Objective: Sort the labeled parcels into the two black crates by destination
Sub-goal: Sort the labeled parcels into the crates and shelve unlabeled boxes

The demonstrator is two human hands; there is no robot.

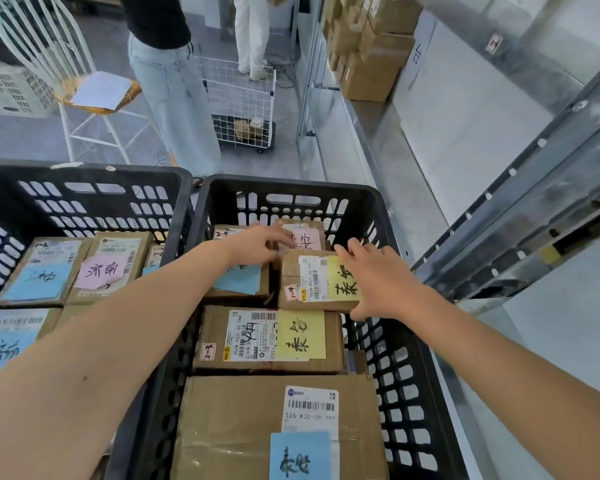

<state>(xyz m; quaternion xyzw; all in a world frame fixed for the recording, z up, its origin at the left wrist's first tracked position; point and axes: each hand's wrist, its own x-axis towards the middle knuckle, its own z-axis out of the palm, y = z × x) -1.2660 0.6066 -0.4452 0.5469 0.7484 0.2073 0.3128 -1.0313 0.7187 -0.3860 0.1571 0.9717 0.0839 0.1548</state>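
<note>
While the right grip (378,282) clasps the right edge of a small yellow-note parcel (312,282), fingers over its top and thumb at its near corner, the left grip (257,244) lies released, its fingers stretched out and touching the pink-note parcel (303,237) just behind, holding nothing that shows. The small parcel sits at the middle of the frame inside the right crate (291,188), beside a blue-note parcel (239,282) and touching the far edge of a bigger parcel (267,337) below it in the frame. Its note seems to bear the same characters as the bigger parcel's, while the parcels in the left crate (84,171), at the left of the frame, bear a different pair. So the step in hand looks like seating this parcel in its proper crate. The next move probably calls for pressing it down flat among its neighbours, then letting go and lifting both arms over the rim. Whether unsorted parcels remain cannot be told.
</note>
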